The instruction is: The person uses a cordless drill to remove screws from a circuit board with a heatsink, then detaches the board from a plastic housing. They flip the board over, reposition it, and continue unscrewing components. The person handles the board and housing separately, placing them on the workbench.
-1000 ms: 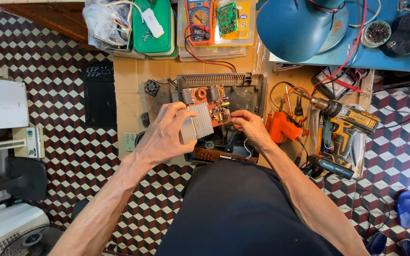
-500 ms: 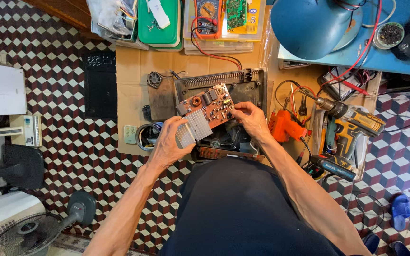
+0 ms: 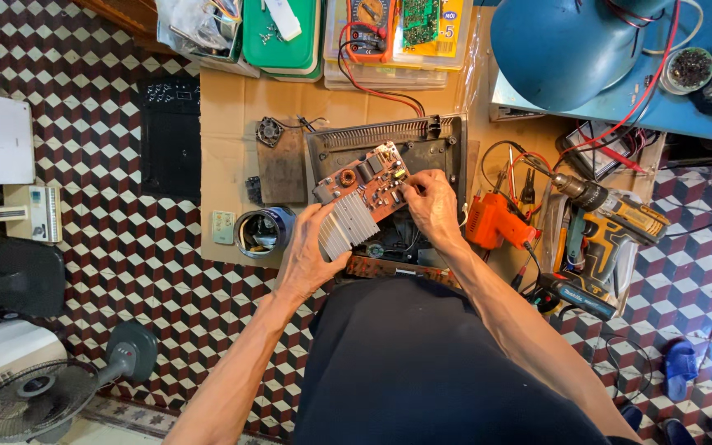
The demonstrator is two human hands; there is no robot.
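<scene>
A brown circuit board [image 3: 370, 183] with a copper coil and a ribbed silver heat sink [image 3: 346, 231] is tilted up over an open dark appliance casing [image 3: 389, 144] on cardboard. My left hand [image 3: 313, 254] grips the heat sink end from below. My right hand [image 3: 432, 204] pinches the board's right edge, fingertips among small components. Wires and parts inside the casing beneath the board are partly hidden by my hands.
An orange tool [image 3: 496, 224] and a yellow cordless drill [image 3: 611, 214] lie to the right. A round blue-rimmed part [image 3: 262, 231] and a metal plate with a small fan [image 3: 278, 161] sit left of the casing. Trays with a multimeter [image 3: 366, 26] are behind. A floor fan [image 3: 51, 391] stands lower left.
The board has been lifted and turned, so its component side and heat sink now face up. My left hand slid from on top of it to under the heat sink.
</scene>
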